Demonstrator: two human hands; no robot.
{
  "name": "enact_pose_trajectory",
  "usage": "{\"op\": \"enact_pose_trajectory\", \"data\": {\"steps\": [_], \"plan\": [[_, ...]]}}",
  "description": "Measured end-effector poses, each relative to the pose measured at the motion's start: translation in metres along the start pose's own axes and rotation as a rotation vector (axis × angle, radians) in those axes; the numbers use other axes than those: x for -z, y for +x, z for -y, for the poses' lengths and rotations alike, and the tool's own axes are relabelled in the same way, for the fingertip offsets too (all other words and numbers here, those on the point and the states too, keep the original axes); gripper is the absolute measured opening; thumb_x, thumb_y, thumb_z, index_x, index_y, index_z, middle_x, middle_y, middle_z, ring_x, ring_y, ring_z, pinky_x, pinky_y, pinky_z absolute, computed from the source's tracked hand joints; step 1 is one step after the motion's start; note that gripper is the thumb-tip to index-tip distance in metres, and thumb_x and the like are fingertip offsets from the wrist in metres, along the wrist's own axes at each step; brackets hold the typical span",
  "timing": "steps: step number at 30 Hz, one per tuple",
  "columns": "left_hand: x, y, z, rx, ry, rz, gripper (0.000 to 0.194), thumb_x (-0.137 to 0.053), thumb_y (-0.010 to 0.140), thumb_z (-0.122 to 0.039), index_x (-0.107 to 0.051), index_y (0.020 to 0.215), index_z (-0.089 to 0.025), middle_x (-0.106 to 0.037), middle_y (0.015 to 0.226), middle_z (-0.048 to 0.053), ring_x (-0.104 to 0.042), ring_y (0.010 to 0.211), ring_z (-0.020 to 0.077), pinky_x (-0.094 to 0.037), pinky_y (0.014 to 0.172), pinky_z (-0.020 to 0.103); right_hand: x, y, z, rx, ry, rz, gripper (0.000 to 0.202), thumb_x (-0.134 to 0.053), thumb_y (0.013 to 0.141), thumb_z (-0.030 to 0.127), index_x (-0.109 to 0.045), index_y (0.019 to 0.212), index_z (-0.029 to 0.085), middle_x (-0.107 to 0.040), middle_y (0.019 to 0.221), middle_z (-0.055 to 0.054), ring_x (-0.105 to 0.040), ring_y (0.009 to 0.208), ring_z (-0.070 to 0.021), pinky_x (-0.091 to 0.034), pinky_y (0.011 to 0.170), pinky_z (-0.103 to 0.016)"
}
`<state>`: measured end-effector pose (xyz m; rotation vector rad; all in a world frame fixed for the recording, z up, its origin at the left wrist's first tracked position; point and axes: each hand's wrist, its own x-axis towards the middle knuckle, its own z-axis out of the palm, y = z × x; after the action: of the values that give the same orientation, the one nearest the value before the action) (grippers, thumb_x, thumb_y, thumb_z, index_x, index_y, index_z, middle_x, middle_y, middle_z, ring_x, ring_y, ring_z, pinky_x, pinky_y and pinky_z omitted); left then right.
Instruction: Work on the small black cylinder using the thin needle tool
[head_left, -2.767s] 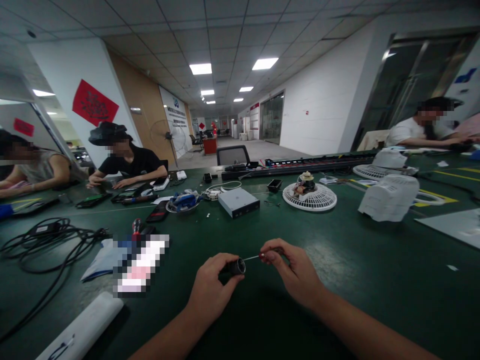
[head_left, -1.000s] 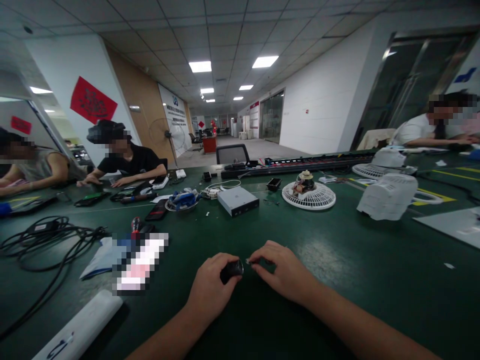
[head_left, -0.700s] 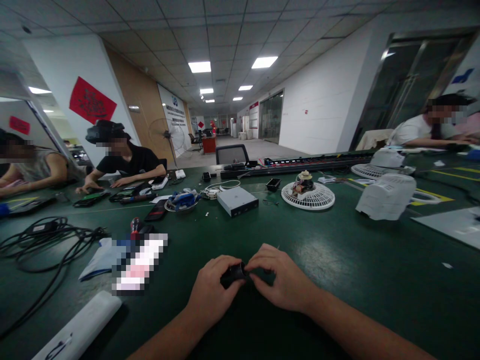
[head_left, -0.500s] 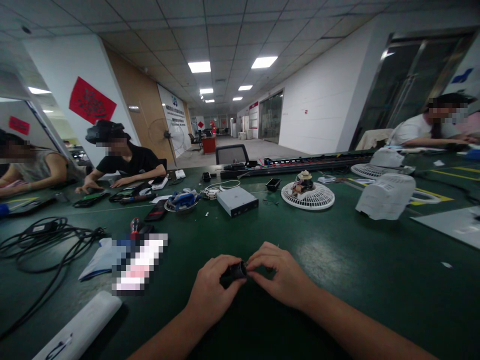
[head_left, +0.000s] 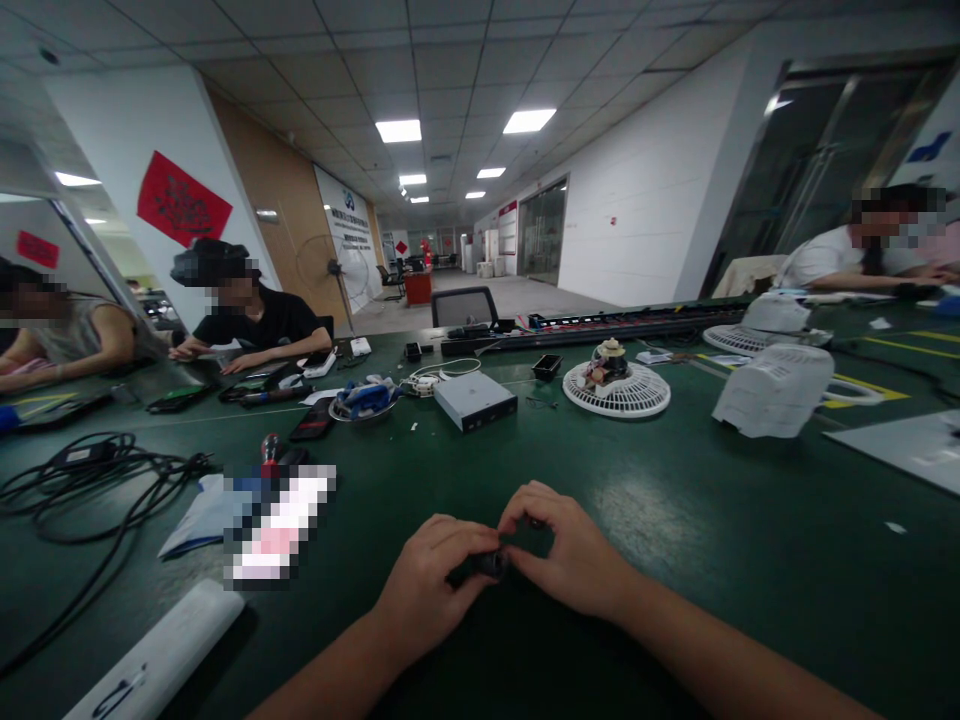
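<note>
My left hand is closed around a small black cylindrical part, with its end showing past the fingertips. My right hand meets that end, thumb and index finger bent into a ring against it. A small dark object shows within the right hand's curled fingers, too small to name. Both hands are low over the green table. Beyond them lies a grey optical disc drive.
Right of the drive, a white fan grille carries a motor. A white plastic housing stands farther right. At left are black cables, a red-handled screwdriver and a white case. Co-workers sit at both far sides.
The black part has tipped downward and shifted slightly right in my left hand. My right fingers have rounded into a wider ring at its end. A co-worker at left has raised a hand.
</note>
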<state>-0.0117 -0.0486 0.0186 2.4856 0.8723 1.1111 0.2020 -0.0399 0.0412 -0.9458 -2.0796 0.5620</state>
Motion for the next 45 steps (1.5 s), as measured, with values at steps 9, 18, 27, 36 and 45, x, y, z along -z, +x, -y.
{"op": "enact_pose_trajectory", "data": {"steps": [9, 18, 27, 36, 45], "plan": [[-0.002, 0.0, -0.004, -0.026, -0.021, -0.02, 0.027, -0.072, 0.083, -0.013, -0.067, 0.108, -0.023, -0.075, 0.105, 0.006, -0.07, 0.095, 0.0217, -0.055, 0.086, 0.037, 0.001, -0.002, 0.006, 0.034, 0.025, 0.059, 0.022, -0.065, 0.072, 0.004, -0.064, 0.085, 0.021, -0.066, 0.081, -0.001, -0.059, 0.083, -0.0195, -0.044, 0.071, -0.032], [0.0, 0.0, -0.001, -0.033, -0.059, -0.019, 0.03, -0.074, 0.082, -0.013, -0.068, 0.109, -0.023, -0.075, 0.105, 0.007, -0.071, 0.095, 0.0224, -0.056, 0.086, 0.037, -0.003, -0.004, 0.008, -0.028, -0.058, 0.057, 0.02, -0.069, 0.072, 0.009, -0.061, 0.086, 0.021, -0.063, 0.082, -0.001, -0.058, 0.081, -0.0201, -0.046, 0.071, -0.033], [-0.001, 0.004, 0.001, 0.297, -0.105, -0.176, 0.033, -0.078, 0.074, -0.009, -0.071, 0.103, -0.024, -0.075, 0.103, 0.003, -0.07, 0.096, 0.022, -0.056, 0.088, 0.038, 0.007, -0.006, 0.007, 0.052, -0.063, -0.249, 0.035, -0.043, 0.096, 0.013, -0.055, 0.126, 0.024, -0.051, 0.125, -0.011, -0.054, 0.113, -0.0244, -0.049, 0.093, -0.043], [0.002, 0.005, 0.004, 0.451, -0.083, -0.219, 0.032, -0.077, 0.076, -0.013, -0.07, 0.104, -0.025, -0.075, 0.099, 0.0, -0.07, 0.092, 0.0213, -0.056, 0.086, 0.039, 0.01, -0.01, -0.004, 0.213, 0.255, -0.477, 0.024, -0.047, 0.101, 0.041, -0.063, 0.095, 0.024, -0.051, 0.083, -0.003, -0.052, 0.07, -0.0171, -0.044, 0.06, -0.031], [-0.001, 0.004, 0.002, 0.323, -0.114, -0.178, 0.03, -0.077, 0.074, -0.009, -0.071, 0.1, -0.024, -0.074, 0.099, 0.001, -0.069, 0.091, 0.0206, -0.054, 0.084, 0.034, 0.008, -0.006, 0.0, 0.151, 0.222, -0.255, 0.008, -0.053, 0.099, 0.028, -0.059, 0.094, 0.024, -0.057, 0.084, -0.001, -0.056, 0.072, -0.0152, -0.044, 0.065, -0.028]]}}
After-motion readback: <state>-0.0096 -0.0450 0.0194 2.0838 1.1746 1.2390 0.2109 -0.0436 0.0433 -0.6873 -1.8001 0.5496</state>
